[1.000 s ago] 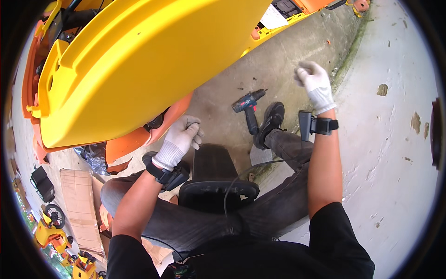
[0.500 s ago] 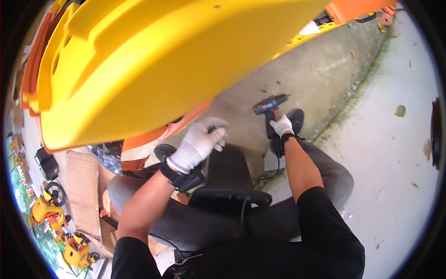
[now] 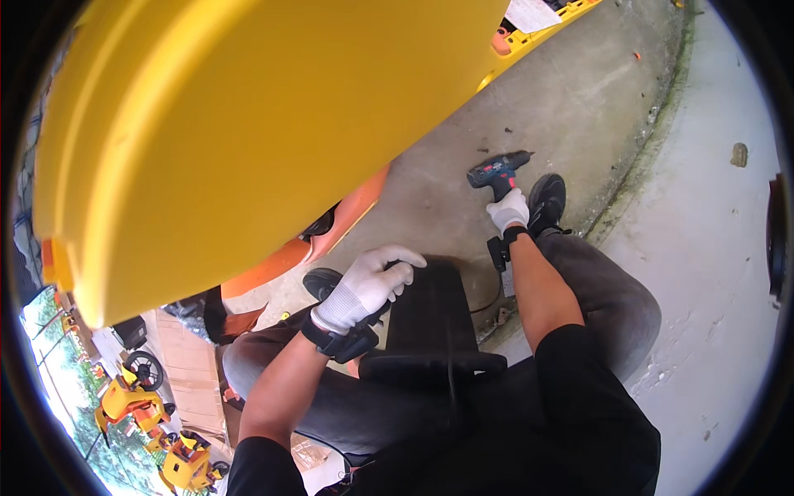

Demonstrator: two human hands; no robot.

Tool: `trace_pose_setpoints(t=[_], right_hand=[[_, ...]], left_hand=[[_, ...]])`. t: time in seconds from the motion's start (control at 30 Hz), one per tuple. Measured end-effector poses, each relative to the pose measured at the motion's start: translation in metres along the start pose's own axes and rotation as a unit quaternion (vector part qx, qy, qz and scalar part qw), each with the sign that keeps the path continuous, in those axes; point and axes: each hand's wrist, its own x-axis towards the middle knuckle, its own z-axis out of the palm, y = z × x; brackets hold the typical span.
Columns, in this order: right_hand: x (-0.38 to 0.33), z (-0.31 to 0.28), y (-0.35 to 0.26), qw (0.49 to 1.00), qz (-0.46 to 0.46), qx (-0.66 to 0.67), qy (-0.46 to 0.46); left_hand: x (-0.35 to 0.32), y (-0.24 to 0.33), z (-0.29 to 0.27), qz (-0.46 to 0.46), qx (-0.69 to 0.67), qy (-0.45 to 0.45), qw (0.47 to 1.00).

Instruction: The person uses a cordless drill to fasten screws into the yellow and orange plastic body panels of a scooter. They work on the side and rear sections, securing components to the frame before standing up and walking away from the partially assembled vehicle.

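My right hand [image 3: 508,210], in a white glove, is closed around the grip of a blue and black cordless drill [image 3: 497,171] that stands on the concrete floor next to my black shoe [image 3: 546,201]. My left hand [image 3: 369,281], also gloved, rests with curled fingers on the near edge of a black seat-like part [image 3: 434,310] between my knees. A large yellow moulded plastic shell [image 3: 248,140] fills the upper left, right above my left hand. An orange plastic part [image 3: 331,236] sticks out beneath it.
Concrete floor [image 3: 579,107] slopes up to a paler slab [image 3: 719,248] on the right. Flattened cardboard [image 3: 194,376] lies at lower left, with yellow ride-on toy vehicles [image 3: 124,401] on the ground beyond it. Another orange and yellow part [image 3: 529,33] sits at the top.
My right hand came down from the air at the right and closed on the drill's grip. My view tilted closer to the yellow shell. The left hand stayed near the black part.
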Motion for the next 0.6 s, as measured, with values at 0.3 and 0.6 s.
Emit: trace_pose_setpoints(t=[0.3, 0.6], right_hand=[[0.037, -0.101, -0.005, 0.930, -0.102, 0.327, 0.133], [-0.162, -0.253, -0.072, 0.670, -0.189, 0.713, -0.087]], left_hand=[[0.001, 0.039, 0.008, 0.100, 0.015, -0.019, 0.995], [-0.012, 0.025, -0.011, 0.199, 0.248, -0.062, 0.946]])
